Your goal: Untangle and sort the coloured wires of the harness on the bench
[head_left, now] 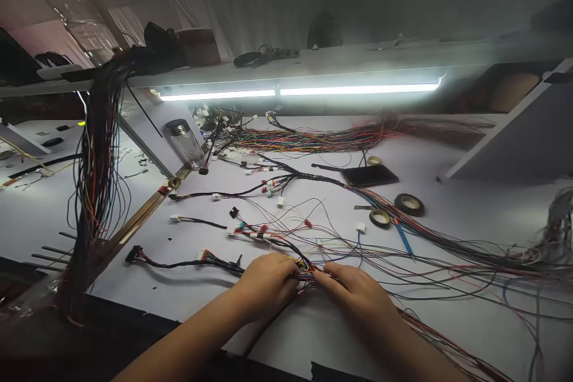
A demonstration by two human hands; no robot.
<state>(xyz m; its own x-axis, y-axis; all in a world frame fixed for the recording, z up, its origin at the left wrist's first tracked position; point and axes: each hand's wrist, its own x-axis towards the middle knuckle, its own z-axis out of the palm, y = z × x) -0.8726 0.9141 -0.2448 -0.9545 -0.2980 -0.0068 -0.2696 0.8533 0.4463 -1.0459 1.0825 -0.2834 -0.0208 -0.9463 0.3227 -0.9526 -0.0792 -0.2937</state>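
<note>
Near the front of the white table, my left hand (268,283) is closed around a wire harness (290,248), where several branches come together. My right hand (351,292) pinches the same bundle just to the right, its fingertips almost meeting the left ones. Black-wrapped branches run off to the left and end in connectors, among them a black connector (134,253) and a white connector (175,218). Loose thin wires (430,274) fan out to the right. My fingers partly hide the join between the hands.
Behind lies a second harness (308,176). Tape rolls (409,204), a blue-handled tool (404,239) and a dark phone-like slab (370,175) lie right of centre. A glass bottle (185,143) stands at the back left. A thick wire bundle (96,161) hangs from the shelf (340,65).
</note>
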